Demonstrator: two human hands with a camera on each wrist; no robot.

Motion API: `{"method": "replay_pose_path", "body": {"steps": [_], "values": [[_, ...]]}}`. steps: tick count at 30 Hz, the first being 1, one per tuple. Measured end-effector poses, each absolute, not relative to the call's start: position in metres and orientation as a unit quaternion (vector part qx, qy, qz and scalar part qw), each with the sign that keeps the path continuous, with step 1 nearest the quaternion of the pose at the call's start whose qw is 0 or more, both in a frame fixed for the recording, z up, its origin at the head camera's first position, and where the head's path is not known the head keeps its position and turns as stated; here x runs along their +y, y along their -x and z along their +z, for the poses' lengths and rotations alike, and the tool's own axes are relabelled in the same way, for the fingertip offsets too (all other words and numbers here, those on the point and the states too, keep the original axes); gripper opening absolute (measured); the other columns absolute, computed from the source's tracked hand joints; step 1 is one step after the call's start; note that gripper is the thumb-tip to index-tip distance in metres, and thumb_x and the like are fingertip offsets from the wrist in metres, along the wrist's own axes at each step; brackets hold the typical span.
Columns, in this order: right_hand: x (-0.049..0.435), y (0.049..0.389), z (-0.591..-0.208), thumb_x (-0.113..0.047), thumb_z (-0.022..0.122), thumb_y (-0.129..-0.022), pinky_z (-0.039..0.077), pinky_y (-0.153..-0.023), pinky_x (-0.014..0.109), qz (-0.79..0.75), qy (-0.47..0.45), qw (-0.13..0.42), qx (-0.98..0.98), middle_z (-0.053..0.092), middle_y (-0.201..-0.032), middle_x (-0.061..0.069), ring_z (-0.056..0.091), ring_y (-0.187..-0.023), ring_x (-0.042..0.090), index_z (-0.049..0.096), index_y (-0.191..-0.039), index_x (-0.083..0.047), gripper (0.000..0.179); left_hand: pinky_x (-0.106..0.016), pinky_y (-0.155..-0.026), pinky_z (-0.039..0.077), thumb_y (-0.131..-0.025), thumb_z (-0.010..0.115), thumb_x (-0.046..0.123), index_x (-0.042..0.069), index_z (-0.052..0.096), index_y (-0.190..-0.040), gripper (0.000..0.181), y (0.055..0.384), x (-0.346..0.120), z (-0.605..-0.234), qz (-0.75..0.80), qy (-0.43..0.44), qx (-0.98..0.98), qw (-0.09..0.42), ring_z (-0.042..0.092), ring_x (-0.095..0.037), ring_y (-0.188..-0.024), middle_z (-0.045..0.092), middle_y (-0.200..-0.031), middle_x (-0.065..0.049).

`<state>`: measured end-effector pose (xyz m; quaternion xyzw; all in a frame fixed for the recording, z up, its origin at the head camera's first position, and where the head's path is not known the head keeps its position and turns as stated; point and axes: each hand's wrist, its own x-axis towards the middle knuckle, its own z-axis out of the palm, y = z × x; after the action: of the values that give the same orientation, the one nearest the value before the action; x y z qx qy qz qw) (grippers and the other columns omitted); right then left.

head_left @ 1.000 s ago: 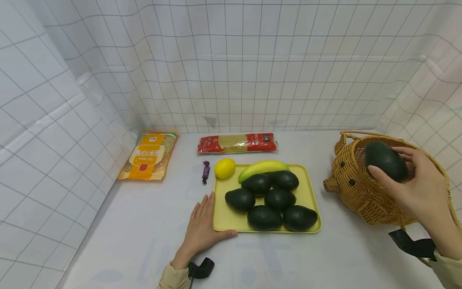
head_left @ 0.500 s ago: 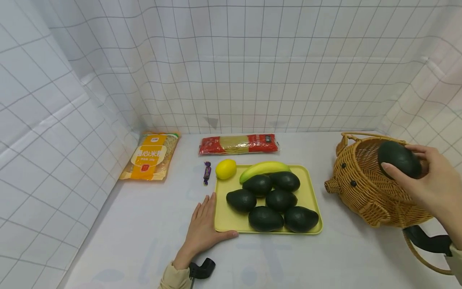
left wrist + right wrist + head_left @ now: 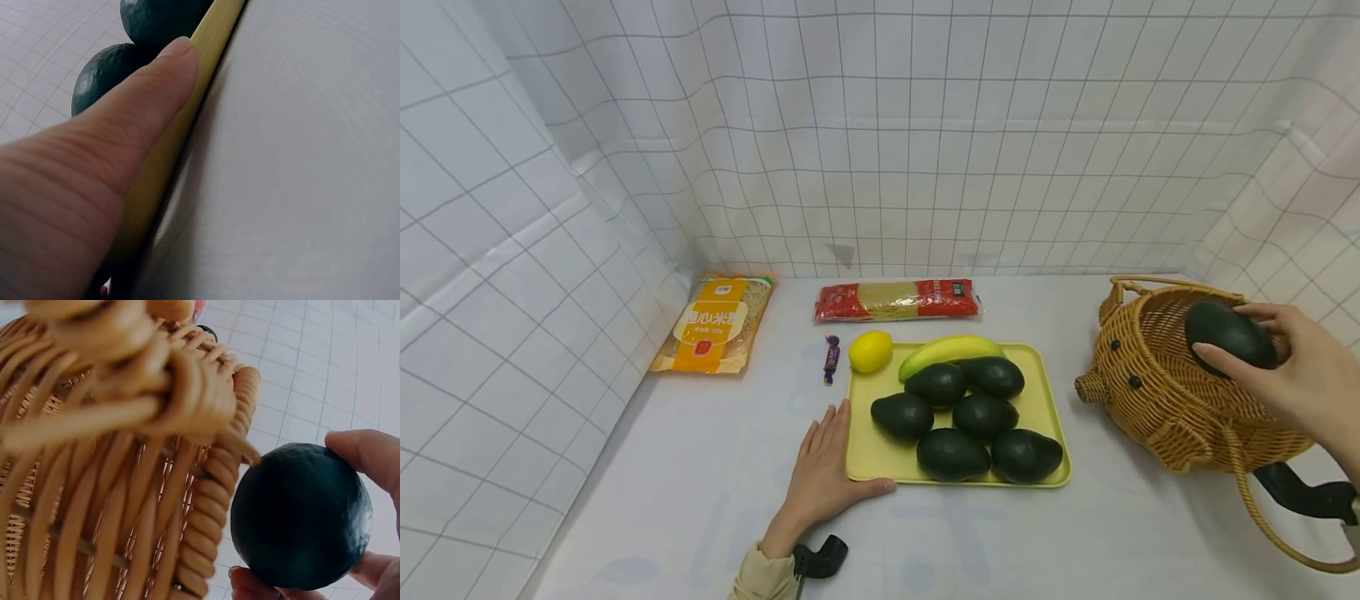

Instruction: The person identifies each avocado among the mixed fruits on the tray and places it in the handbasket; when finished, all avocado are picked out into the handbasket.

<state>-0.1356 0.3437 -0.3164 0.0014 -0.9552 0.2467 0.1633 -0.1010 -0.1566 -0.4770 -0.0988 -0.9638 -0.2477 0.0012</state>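
Note:
My right hand point(image 3: 1303, 358) grips a dark green avocado point(image 3: 1228, 335) between thumb and fingers. It holds the fruit over the mouth of a pig-shaped wicker basket point(image 3: 1157, 408). In the right wrist view the avocado point(image 3: 300, 519) is right beside the basket's braided rim point(image 3: 206, 512). My left hand point(image 3: 823, 475) lies flat with fingers spread at the near left corner of a yellow tray point(image 3: 880, 467), its thumb along the front edge. Several avocados point(image 3: 951, 455) and a green-yellow banana point(image 3: 951, 350) lie on the tray. A lemon point(image 3: 871, 352) sits at its far left corner.
A small purple-wrapped candy point(image 3: 831, 360) lies left of the lemon. Behind the tray is a red-ended noodle pack point(image 3: 897, 300), and an orange food bag point(image 3: 715, 325) lies far left. The basket's loop handle point(image 3: 1262, 508) droops onto the table. Gridded white cloth point(image 3: 925, 150) stands behind.
My right hand has carried the avocado a little to the right, over the basket's opening. The basket's near handle has come into fuller view. The left hand stays at the tray corner.

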Motion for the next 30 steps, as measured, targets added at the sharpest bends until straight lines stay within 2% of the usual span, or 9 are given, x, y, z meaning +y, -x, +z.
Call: {"method": "replay_pose_path", "body": {"steps": [3,7,10,18,25,30], "values": [[0.345,0.138,-0.317,-0.034,0.076,-0.08,0.037,-0.044,0.026,0.239,-0.003,0.155,-0.959,0.058,-0.09,0.026,0.05,-0.058,0.011,0.048,-0.128,0.004,0.067,-0.043,-0.114,0.002,-0.062,0.064,0.079,0.003,0.008,-0.152,0.13,0.101,-0.157,-0.478,-0.246,0.098,-0.964,0.001,0.009,-0.025,-0.143,0.017,-0.156,-0.013],[0.348,0.141,-0.319,-0.036,0.075,-0.081,0.037,-0.046,0.026,0.234,-0.006,0.138,-0.962,0.054,-0.1,0.031,0.054,-0.068,0.03,0.046,-0.128,0.005,0.068,-0.043,-0.114,0.002,-0.062,0.064,0.079,0.003,0.009,-0.152,0.13,0.1,-0.157,-0.478,-0.246,0.098,-0.964,0.002,0.009,-0.025,-0.143,0.018,-0.156,-0.013],[0.348,0.143,-0.32,-0.038,0.073,-0.083,0.038,-0.046,0.028,0.235,-0.006,0.12,-0.965,0.052,-0.105,0.033,0.054,-0.074,0.038,0.044,-0.13,0.005,0.07,-0.043,-0.114,0.002,-0.062,0.063,0.08,0.003,0.009,-0.152,0.13,0.101,-0.157,-0.479,-0.244,0.098,-0.965,0.003,0.009,-0.025,-0.143,0.017,-0.156,-0.012],[0.351,0.148,-0.321,-0.041,0.069,-0.085,0.039,-0.047,0.031,0.224,-0.014,0.083,-0.971,0.051,-0.104,0.039,0.055,-0.073,0.039,0.042,-0.13,0.006,0.07,-0.044,-0.113,0.003,-0.063,0.065,0.078,0.002,0.01,-0.152,0.129,0.101,-0.156,-0.477,-0.244,0.101,-0.965,0.002,0.01,-0.027,-0.142,0.018,-0.155,-0.014],[0.351,0.151,-0.324,-0.044,0.067,-0.086,0.039,-0.049,0.031,0.221,-0.014,0.071,-0.973,0.051,-0.102,0.037,0.055,-0.078,0.043,0.044,-0.129,0.006,0.07,-0.045,-0.113,0.004,-0.063,0.064,0.078,0.001,0.01,-0.152,0.129,0.1,-0.157,-0.476,-0.247,0.103,-0.964,0.005,0.011,-0.028,-0.142,0.019,-0.155,-0.015],[0.351,0.151,-0.326,-0.048,0.066,-0.086,0.042,-0.052,0.04,0.212,-0.002,0.058,-0.976,0.048,-0.106,0.039,0.052,-0.084,0.048,0.041,-0.131,0.006,0.074,-0.043,-0.113,0.003,-0.062,0.063,0.08,0.002,0.01,-0.152,0.13,0.101,-0.158,-0.477,-0.244,0.102,-0.964,0.005,0.011,-0.026,-0.142,0.018,-0.155,-0.014]]}}
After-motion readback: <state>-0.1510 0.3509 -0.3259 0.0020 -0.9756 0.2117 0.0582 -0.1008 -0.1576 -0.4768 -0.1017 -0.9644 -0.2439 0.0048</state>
